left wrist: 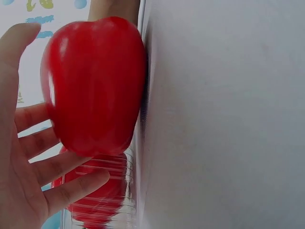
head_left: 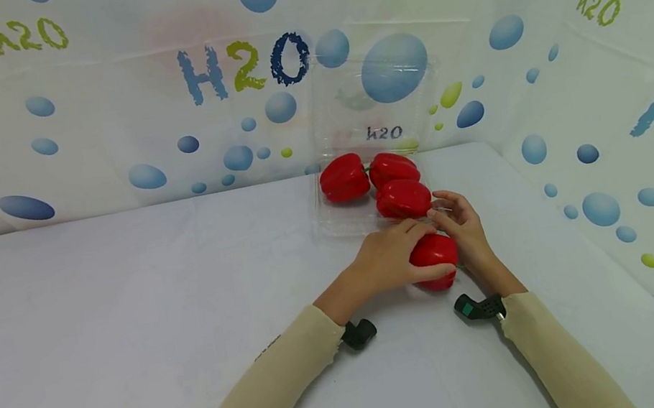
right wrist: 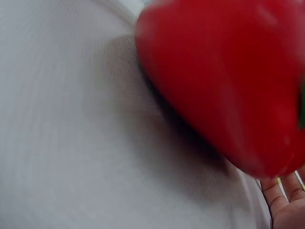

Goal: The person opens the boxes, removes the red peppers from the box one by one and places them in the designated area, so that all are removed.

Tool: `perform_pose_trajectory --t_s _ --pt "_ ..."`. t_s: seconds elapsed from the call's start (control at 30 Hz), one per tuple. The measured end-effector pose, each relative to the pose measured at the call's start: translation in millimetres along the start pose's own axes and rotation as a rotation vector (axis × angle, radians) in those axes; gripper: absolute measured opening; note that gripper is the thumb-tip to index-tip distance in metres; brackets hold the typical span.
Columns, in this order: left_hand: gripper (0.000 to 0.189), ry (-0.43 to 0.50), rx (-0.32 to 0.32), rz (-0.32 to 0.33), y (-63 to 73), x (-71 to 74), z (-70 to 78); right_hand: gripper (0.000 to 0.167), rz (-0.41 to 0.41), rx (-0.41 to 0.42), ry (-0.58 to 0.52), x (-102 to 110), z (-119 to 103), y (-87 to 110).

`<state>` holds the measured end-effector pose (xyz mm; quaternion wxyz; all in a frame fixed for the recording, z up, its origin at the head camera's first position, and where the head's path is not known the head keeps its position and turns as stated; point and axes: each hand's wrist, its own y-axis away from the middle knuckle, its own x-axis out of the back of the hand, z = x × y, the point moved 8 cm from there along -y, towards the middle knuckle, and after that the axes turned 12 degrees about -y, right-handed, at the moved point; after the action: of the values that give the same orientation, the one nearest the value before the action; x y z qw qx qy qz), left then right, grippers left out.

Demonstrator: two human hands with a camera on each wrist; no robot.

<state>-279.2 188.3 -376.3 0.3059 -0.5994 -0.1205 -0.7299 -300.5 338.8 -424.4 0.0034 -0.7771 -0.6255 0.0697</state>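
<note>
- Judged from how things lie, the work looks mostly done: three red peppers sit inside the packaging, and one loose pepper remains outside, on the desk between the two hands; the raised lid is not yet closed.
- Just beyond the hands stands the clear plastic container, its lid upright on the far side.
- Inside it, the left pepper and the back pepper lie farther from the hands, with a bare part to the near left; the front pepper lies nearest the right fingertips.
- The left hand arches over the loose pepper, fingers fairly straight and spread along its far side, thumb held apart; how firmly it touches, I cannot tell.
- The right hand is just right of that pepper, fingers loosely bent towards the container's near right corner, pinching nothing that shows; whether they touch the plastic, I cannot tell.
</note>
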Motion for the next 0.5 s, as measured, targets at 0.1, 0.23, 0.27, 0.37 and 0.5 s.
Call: perform_pose_trajectory --t_s 0.1,0.23,0.27,0.37,0.5 --pt "0.064 0.006 -0.008 0.009 0.1 1.6 0.4 0.051 0.002 -0.001 0.013 0.1 -0.1 0.5" --pt "0.062 0.013 -0.020 0.016 0.2 3.0 0.7 0.051 -0.001 0.000 0.016 -0.3 0.1 -0.1" --pt "0.062 0.014 -0.023 0.017 0.3 3.5 0.9 0.052 0.001 -0.001 0.021 -0.3 0.2 0.0" --pt "0.061 0.026 -0.025 0.021 0.3 5.0 0.7 0.052 0.002 0.003 0.016 -0.2 0.1 -0.1" --pt "0.060 0.055 -0.022 0.031 0.0 8.4 -0.3 0.050 -0.001 0.005 0.003 0.5 0.4 -0.4"
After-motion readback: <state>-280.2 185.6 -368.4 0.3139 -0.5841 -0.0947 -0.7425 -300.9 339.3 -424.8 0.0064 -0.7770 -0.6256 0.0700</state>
